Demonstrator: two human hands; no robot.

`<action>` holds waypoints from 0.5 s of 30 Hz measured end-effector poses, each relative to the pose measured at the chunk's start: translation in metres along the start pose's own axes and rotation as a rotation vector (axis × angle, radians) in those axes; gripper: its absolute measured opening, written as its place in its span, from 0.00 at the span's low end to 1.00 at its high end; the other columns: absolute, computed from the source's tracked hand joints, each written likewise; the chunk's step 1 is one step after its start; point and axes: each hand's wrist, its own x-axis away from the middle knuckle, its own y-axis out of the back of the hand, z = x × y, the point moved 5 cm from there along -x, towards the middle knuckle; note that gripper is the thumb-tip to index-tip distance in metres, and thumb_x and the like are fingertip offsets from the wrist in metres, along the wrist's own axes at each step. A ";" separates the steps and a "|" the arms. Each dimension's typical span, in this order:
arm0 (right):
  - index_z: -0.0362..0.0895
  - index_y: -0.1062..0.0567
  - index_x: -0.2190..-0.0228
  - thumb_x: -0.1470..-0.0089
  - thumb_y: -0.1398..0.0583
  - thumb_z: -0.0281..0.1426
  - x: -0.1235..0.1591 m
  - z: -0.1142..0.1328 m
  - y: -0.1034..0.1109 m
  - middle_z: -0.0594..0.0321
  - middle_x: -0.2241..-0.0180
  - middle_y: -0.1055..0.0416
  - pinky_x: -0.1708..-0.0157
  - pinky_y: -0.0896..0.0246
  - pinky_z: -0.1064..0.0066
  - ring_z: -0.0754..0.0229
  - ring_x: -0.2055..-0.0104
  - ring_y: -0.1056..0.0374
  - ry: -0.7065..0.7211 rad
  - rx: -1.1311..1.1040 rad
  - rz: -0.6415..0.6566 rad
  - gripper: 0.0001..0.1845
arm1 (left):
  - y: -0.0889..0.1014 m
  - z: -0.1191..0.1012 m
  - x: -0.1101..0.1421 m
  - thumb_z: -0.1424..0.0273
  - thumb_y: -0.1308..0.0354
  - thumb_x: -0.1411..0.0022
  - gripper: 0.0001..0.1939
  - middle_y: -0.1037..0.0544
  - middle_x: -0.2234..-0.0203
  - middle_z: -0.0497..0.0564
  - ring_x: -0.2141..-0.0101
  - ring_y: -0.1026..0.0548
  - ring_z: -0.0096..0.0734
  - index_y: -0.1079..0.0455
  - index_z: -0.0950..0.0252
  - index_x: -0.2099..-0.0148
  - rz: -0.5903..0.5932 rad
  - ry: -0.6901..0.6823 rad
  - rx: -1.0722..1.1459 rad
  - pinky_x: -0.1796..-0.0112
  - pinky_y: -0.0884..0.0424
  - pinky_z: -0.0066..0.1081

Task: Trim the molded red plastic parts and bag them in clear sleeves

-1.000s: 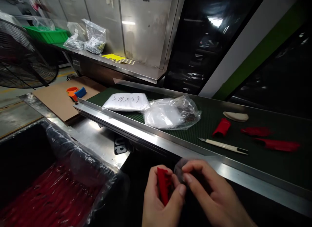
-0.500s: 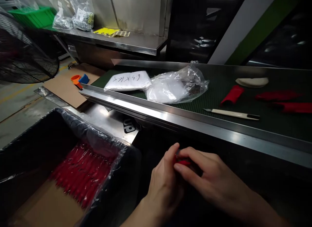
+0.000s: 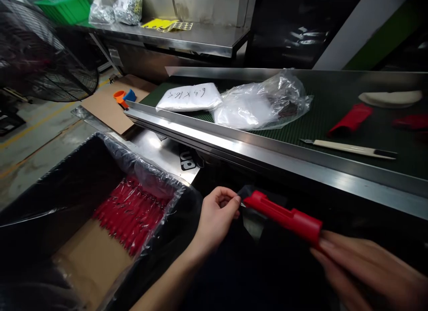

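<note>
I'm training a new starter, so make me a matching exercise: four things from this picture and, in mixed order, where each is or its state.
1. knife
2. yellow sheet
3. right hand
4. black bin

A. on the metal shelf
B. red pieces inside
C. lying on the green belt
D. holding a red part

Pairs: 1-C, 2-A, 3-D, 4-B

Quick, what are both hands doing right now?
Left hand: closed in a pinch, apparently on thin clear film at the red part's far end.
Right hand: closed, holding the red part by its near end.
</note>
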 end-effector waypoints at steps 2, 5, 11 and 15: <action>0.53 0.30 0.45 0.49 0.35 0.28 -0.004 0.021 -0.008 0.63 0.56 0.23 0.62 0.25 0.72 0.57 0.59 0.25 0.204 0.073 0.064 0.29 | -0.003 -0.003 0.005 0.66 0.43 0.40 0.10 0.30 0.77 0.47 0.76 0.31 0.23 0.34 0.70 0.65 0.020 -0.003 0.022 0.71 0.35 0.24; 0.48 0.37 0.39 0.46 0.39 0.26 -0.008 0.038 -0.017 0.60 0.51 0.26 0.58 0.26 0.70 0.56 0.53 0.27 0.296 0.158 0.164 0.34 | -0.002 -0.005 0.009 0.66 0.43 0.39 0.10 0.29 0.76 0.48 0.74 0.32 0.24 0.32 0.70 0.64 0.042 -0.047 0.025 0.69 0.35 0.25; 0.43 0.35 0.42 0.41 0.47 0.27 -0.008 0.043 -0.029 0.56 0.48 0.29 0.54 0.28 0.59 0.51 0.49 0.29 0.422 0.112 0.307 0.25 | 0.008 -0.005 0.020 0.68 0.42 0.38 0.07 0.27 0.68 0.51 0.66 0.31 0.28 0.27 0.67 0.65 0.018 -0.242 -0.082 0.64 0.36 0.28; 0.48 0.29 0.51 0.45 0.40 0.23 -0.022 0.052 -0.035 0.62 0.61 0.22 0.62 0.27 0.66 0.56 0.61 0.25 0.133 0.163 0.054 0.20 | 0.000 0.005 0.037 0.70 0.44 0.36 0.05 0.27 0.66 0.51 0.63 0.29 0.29 0.27 0.65 0.63 -0.010 -0.349 -0.090 0.60 0.34 0.29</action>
